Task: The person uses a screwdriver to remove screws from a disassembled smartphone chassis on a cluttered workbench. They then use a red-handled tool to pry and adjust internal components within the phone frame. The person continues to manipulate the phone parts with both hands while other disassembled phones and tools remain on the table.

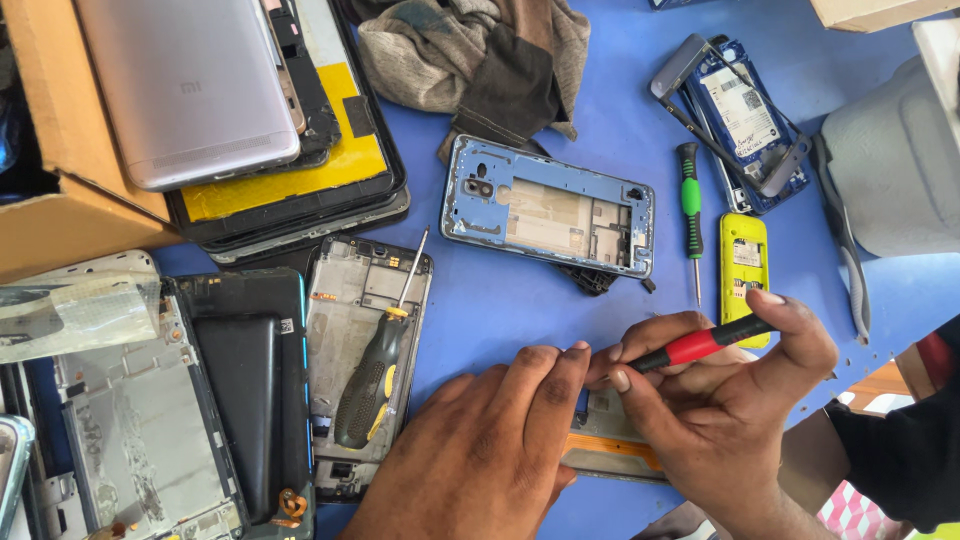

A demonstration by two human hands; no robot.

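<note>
Fingers of right hand (730, 400) pinch red screwdriver (700, 345); left hand (490, 440) flat, apparently pressing phone part (610, 450).

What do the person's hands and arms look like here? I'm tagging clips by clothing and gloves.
Both hands are bare: no gloves, rings or watch show on the left hand or the right hand. The nails are short. At the right edge, the right arm wears a black sleeve. The left forearm leaves the picture at the bottom edge, with no sleeve visible.
</note>
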